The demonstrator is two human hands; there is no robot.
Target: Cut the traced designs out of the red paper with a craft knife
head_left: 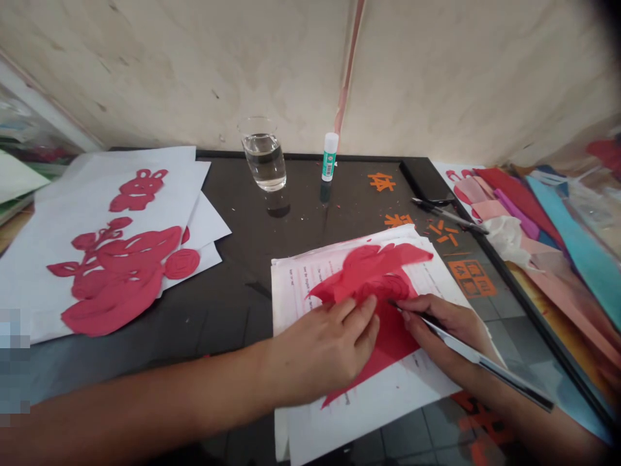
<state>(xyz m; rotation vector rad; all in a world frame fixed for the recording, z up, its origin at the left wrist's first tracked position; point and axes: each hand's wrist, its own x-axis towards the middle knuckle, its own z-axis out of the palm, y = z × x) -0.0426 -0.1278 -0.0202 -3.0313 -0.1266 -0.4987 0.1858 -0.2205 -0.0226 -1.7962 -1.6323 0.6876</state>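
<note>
A sheet of red paper (394, 336), partly cut with curved edges, lies on a stack of printed white papers (305, 427). My left hand (334, 343) rests on it, its fingers bent close together and holding the paper down; the thumb is hidden. Between the thumb and fingers of my right hand (441, 330) is a slim pen (478, 357) with a dark front and pale barrel. Its tip meets the red paper just right of my left fingertips, near thin dark curved lines.
Red paper cutouts (121, 278) lie on white sheets (29, 259) at the left. A glass of water (266, 158) and a glue stick (329, 157) stand near the wall. Another pen (449, 215) lies right of the stack, by coloured paper pieces (572, 213).
</note>
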